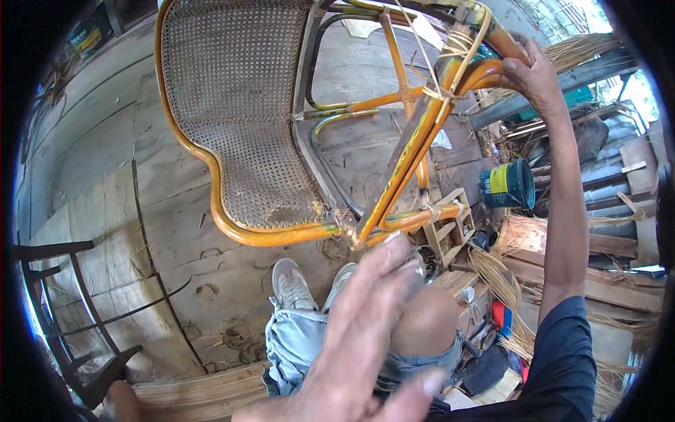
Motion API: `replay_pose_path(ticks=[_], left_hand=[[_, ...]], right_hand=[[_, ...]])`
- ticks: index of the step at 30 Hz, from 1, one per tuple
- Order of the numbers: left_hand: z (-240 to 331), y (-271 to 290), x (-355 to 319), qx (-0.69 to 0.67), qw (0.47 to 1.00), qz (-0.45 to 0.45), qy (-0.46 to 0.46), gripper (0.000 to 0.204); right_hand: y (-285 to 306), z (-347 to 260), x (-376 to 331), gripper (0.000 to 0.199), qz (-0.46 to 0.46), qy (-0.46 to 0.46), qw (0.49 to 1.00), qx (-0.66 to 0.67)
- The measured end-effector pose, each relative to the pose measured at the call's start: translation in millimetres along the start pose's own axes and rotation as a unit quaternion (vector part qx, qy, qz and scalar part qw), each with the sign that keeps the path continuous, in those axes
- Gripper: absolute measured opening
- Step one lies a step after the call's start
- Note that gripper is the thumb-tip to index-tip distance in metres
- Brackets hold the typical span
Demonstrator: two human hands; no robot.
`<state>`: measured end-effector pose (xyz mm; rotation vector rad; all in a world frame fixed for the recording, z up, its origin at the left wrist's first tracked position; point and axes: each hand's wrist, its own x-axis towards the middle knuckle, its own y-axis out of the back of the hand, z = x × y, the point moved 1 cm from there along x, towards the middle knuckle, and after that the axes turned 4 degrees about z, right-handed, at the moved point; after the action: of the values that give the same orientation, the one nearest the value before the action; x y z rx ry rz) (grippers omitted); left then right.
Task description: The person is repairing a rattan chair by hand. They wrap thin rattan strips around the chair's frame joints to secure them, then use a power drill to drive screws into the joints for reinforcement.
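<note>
At upper centre lies one chair of orange-yellow cane poles and grey-brown woven mesh point(239, 91), mostly left of the right hand point(536, 76), which grips its bent end, long double rail point(406, 158) slanting down-left toward the blurred left hand point(365, 316), grip indeterminable.

The right hand point(540, 81) curls its fingers around the bent end of a yellow-orange rattan chair frame point(281, 238); pale cane strips point(458, 48) bind a joint just left of those fingers, and a dark green bucket point(522, 184) sits below them. The blurred left hand point(358, 323) reaches its fingers toward the frame's near corner, contact unclear, with the chair's woven cane panel point(239, 91) above and left of them, a light sneaker point(293, 285) beside them, and a dark slatted frame point(109, 376) well to their left.
</note>
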<state>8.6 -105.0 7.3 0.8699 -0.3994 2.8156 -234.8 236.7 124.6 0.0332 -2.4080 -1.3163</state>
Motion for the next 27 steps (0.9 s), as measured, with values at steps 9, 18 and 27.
replay_pose_path(ticks=[9,18,27], left_hand=[[-65,-20,-38,0.154,0.938,-0.075,0.3,0.042],[-101,85,-75,0.221,0.865,0.339,0.295,0.059],[-253,133,-173,-0.285,0.643,0.499,0.507,0.076]], right_hand=[[1,-4,-13,0.086,0.014,0.006,0.999,-0.043],[-4,-20,-40,0.088,0.006,-0.019,0.999,-0.037],[-10,-18,-96,0.091,0.022,-0.035,0.992,-0.123]])
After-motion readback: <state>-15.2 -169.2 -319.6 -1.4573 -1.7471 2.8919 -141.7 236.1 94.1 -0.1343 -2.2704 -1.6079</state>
